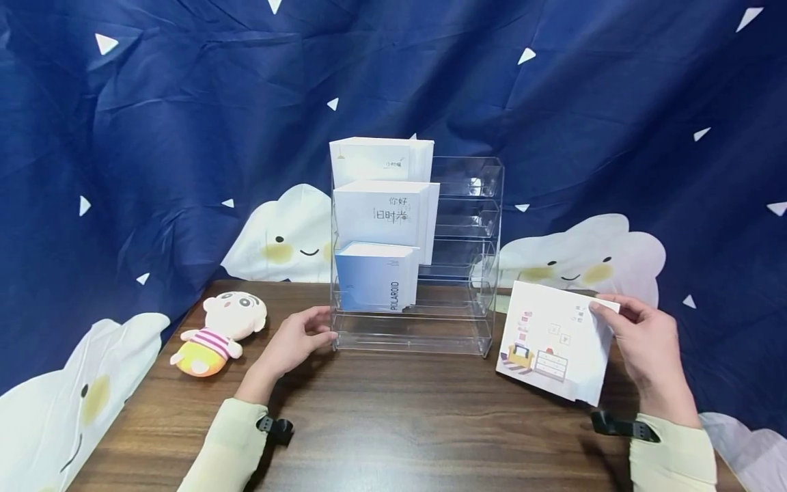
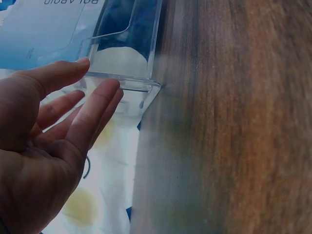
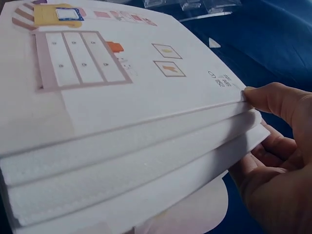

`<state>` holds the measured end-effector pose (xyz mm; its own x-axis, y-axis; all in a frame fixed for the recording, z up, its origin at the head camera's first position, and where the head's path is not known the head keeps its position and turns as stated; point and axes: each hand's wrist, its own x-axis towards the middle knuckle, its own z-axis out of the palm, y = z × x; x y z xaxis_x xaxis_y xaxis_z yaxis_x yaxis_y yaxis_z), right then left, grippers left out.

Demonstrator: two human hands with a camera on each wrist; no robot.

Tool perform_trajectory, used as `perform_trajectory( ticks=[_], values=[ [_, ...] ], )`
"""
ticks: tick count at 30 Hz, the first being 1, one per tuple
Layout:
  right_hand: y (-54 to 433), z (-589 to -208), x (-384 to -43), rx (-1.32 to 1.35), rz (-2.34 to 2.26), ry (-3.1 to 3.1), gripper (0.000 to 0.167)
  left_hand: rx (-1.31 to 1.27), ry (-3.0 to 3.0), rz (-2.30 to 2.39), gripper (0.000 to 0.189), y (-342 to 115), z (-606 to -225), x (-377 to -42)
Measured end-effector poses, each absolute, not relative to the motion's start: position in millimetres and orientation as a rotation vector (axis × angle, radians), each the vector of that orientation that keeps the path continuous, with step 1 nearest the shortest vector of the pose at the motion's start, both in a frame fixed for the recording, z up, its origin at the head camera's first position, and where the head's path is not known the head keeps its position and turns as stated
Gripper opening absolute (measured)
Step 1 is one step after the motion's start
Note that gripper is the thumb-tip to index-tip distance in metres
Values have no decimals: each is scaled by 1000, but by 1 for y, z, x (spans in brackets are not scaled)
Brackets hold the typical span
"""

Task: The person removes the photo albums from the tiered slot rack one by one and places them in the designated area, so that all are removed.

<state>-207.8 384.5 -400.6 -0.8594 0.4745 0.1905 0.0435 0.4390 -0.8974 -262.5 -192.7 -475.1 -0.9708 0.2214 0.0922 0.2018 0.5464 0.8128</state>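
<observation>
A clear acrylic rack point(image 1: 451, 273) with stepped tiers stands on the wooden table. White albums point(image 1: 375, 212) fill its upper left tiers, and a blue album point(image 1: 371, 280) marked POLAROID sits lower down. At the rack's lower left side, my left hand point(image 1: 299, 339) has its fingers extended; in the left wrist view the thumb and fingertips point(image 2: 112, 85) lie by the rack's edge point(image 2: 122, 78). To the right of the rack, my right hand point(image 1: 645, 342) pinches a white photo album point(image 1: 556, 342) by its upper right corner. Its cover shows a drawn dresser point(image 3: 78, 58) and armchair.
A plush doll point(image 1: 218, 335) in a striped top lies on the table point(image 1: 393, 424), left of my left hand. Behind the table hangs a dark blue curtain point(image 1: 246, 123) with white triangles and smiling clouds.
</observation>
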Motion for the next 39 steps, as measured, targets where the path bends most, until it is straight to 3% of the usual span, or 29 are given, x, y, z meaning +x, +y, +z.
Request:
perform_trajectory(
  ticks=[17, 25, 39],
  values=[
    [398, -401, -204, -441, 1268, -2367, 5, 377, 2745, 1434, 59, -194, -478, -262],
    [402, -406, -204, -492, 1102, -2440, 45, 380, 2739, 1441, 59, -193, -478, -263],
    [409, -417, -208, -517, 983, -2529, 44, 380, 2739, 1439, 59, -193, -477, -263]
  ],
)
